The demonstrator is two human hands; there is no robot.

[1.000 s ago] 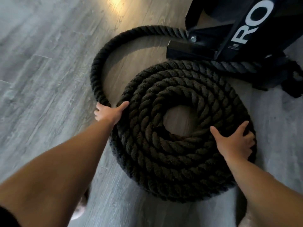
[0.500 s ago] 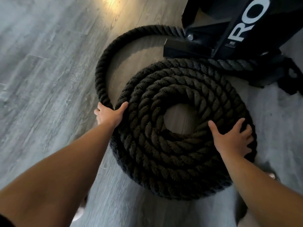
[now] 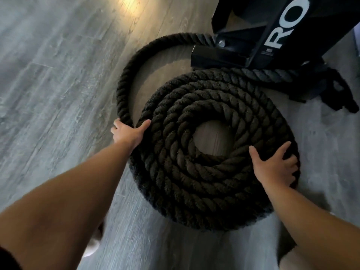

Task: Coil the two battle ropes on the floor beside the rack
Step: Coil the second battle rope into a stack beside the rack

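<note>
The right hand (image 3: 274, 168) lay flat and open on the coil (image 3: 210, 152) at centre frame. At the coil's left edge the left hand (image 3: 128, 132) was closed around the rope (image 3: 124, 94). The coil lay flat on the floor (image 3: 48, 84). The free length arced up and right, passing behind the rack (image 3: 253, 36) at upper right. If it snagged there, a pull would likely drag the turns loose.
</note>
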